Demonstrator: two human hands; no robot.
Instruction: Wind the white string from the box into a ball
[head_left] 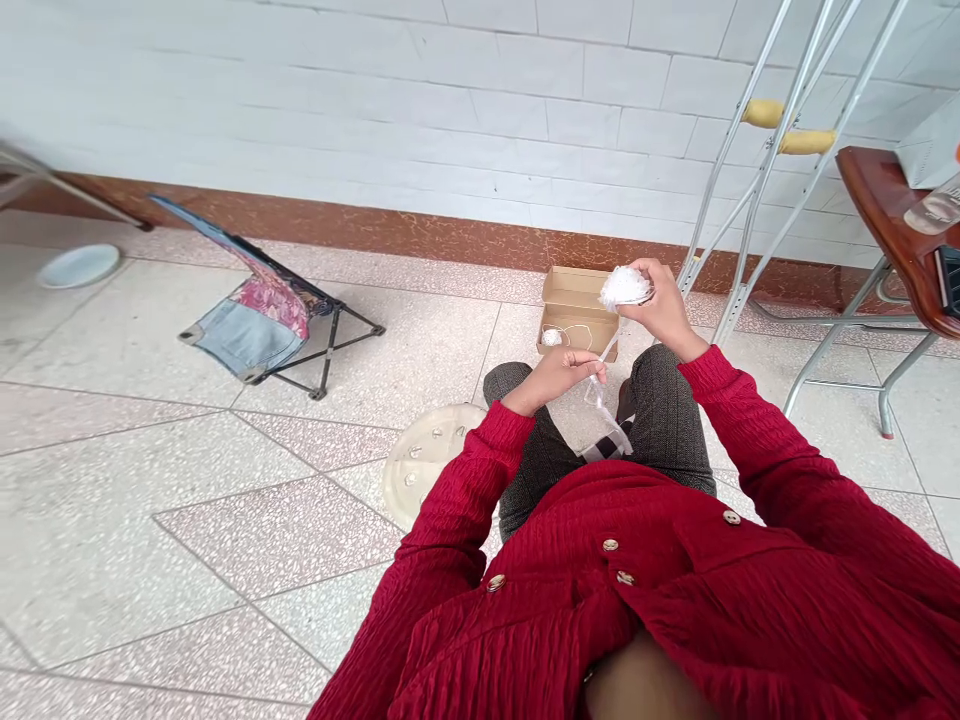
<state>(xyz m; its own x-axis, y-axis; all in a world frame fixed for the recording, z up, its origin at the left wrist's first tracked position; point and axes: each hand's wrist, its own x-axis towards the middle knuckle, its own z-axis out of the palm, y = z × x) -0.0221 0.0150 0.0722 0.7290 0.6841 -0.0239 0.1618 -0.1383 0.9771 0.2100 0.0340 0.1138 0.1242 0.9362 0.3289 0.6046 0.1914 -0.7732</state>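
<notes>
A fluffy white ball of yarn or ribbon (624,287) is gripped in my right hand (664,308), held up in front of the wall. From it a white strand (609,342) runs down to my left hand (559,378), whose thumb and fingers pinch it. Below the left hand the strand hangs in a loose tangle (596,398) between my knees. Beyond my hands an open cardboard box (574,290) rests on the floor. Inside the box lies a small white ball of string (552,337) with a loose end curling beside it.
Crutches (750,190) with yellow grips lean against the wall at right, next to a brown table (877,215). A folding chair (255,310) stands to the left, with a pale basin (79,266) farther off. A round beige lid-like object (409,470) lies beside my left leg.
</notes>
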